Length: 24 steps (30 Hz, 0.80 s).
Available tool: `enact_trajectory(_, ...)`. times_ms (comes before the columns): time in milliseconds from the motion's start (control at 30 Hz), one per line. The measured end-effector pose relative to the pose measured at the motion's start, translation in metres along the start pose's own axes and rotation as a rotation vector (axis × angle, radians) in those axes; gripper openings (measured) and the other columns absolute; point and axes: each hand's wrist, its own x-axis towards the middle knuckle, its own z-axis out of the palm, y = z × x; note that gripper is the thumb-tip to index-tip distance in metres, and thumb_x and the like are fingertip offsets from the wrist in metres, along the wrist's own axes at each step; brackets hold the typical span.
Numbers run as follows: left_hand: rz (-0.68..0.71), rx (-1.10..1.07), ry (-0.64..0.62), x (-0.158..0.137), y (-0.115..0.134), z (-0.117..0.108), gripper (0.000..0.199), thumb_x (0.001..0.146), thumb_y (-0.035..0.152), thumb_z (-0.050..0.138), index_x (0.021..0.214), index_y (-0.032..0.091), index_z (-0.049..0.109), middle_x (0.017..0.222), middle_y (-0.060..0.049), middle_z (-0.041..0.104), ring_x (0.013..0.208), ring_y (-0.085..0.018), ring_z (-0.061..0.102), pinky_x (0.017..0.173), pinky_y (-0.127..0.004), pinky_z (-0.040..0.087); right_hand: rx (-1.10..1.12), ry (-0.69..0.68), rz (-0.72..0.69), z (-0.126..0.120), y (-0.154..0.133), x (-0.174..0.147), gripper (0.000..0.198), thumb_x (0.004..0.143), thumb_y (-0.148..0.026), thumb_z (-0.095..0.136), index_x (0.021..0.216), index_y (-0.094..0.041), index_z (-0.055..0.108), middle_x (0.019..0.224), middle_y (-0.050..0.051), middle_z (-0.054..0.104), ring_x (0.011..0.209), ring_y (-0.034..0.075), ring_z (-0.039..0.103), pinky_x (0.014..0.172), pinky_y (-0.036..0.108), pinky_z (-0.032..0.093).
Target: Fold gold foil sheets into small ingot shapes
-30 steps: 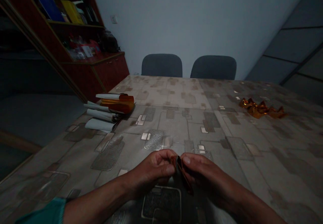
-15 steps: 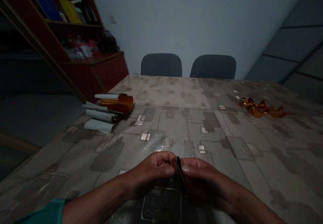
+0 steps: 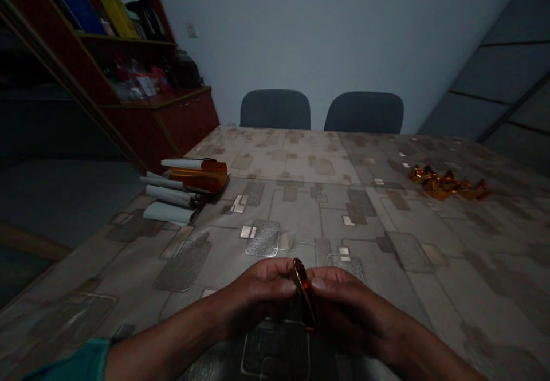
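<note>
Between my two hands is a small folded piece of shiny gold foil paper (image 3: pixel 305 298), held on edge above the near part of the table. My left hand (image 3: pixel 268 283) pinches its left side with thumb and fingers. From the other side my right hand (image 3: pixel 344 295) grips it, thumb on top; its lower fingers are in shadow. Farther off to the right, several folded gold foil pieces (image 3: pixel 447 185) lie in a cluster. On the left lies a loose stack of curled sheets (image 3: pixel 201 177), gold on one face and pale on the other.
A patterned cloth covers the table (image 3: pixel 301 209). Two dark chairs (image 3: pixel 275 109) stand at its far side against the wall. A red-brown cabinet (image 3: pixel 172 117) with filled shelves is at the back left.
The folded foil paper has turned or opened slightly between my fingers, so its shiny gold inside shows now. Both hands stay in nearly the same place.
</note>
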Motion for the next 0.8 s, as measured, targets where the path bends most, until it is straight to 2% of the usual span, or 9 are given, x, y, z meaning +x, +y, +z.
enact_trajectory(133,-0.004,-0.071,0.003,0.0,-0.004,0.0,0.032,0.075,0.038,0.08,0.09,0.015,0.064,0.083,-0.005,0.063,0.077,-0.017,0.061,0.072,-0.027,0.043,-0.013,0.035,-0.013,0.001,-0.002,0.002,0.031,0.075,-0.044,0.079,0.086,-0.017,0.07,0.055,-0.005,0.048,0.053,0.01,0.047,0.051,0.02,0.04)
enact_trajectory(267,-0.01,-0.065,0.087,-0.001,-0.008,0.001,0.034,0.075,0.037,0.077,0.098,0.014,0.066,0.09,-0.008,0.066,0.083,-0.019,0.063,0.075,-0.029,0.044,-0.006,0.058,-0.029,0.004,-0.006,0.002,0.032,0.076,-0.044,0.079,0.084,-0.015,0.069,0.056,-0.006,0.049,0.048,0.006,0.04,0.045,0.017,0.033)
enact_trajectory(333,0.004,-0.059,0.113,-0.002,-0.008,0.003,0.033,0.075,0.036,0.076,0.097,0.013,0.067,0.088,-0.009,0.067,0.082,-0.02,0.063,0.075,-0.029,0.044,0.002,0.054,-0.047,0.005,-0.008,0.002,0.031,0.077,-0.042,0.079,0.083,-0.014,0.068,0.055,-0.006,0.049,0.045,0.004,0.036,0.042,0.016,0.028)
enact_trajectory(467,0.049,-0.103,0.081,-0.002,-0.007,0.007,0.028,0.077,0.034,0.072,0.092,0.012,0.066,0.082,-0.007,0.066,0.079,-0.02,0.064,0.079,-0.034,0.045,0.015,0.015,-0.066,0.006,-0.008,0.002,0.029,0.083,-0.041,0.075,0.079,-0.014,0.065,0.048,-0.008,0.047,0.036,0.003,0.03,0.035,0.017,0.02)
enact_trajectory(667,0.079,-0.122,0.065,0.0,-0.013,0.004,0.022,0.084,0.031,0.066,0.097,0.014,0.065,0.091,-0.009,0.068,0.085,-0.021,0.066,0.08,-0.033,0.046,0.013,0.051,-0.072,0.008,-0.009,0.003,0.031,0.08,-0.043,0.077,0.078,-0.014,0.064,0.046,-0.009,0.047,0.034,0.002,0.028,0.032,0.016,0.019)
enact_trajectory(800,0.086,-0.143,0.038,0.001,-0.017,0.001,0.023,0.085,0.034,0.069,0.099,0.016,0.064,0.09,-0.007,0.067,0.084,-0.02,0.064,0.082,-0.033,0.046,0.003,0.045,-0.089,0.009,-0.01,0.002,0.032,0.082,-0.044,0.075,0.079,-0.015,0.063,0.048,-0.008,0.047,0.036,0.003,0.029,0.033,0.015,0.021)
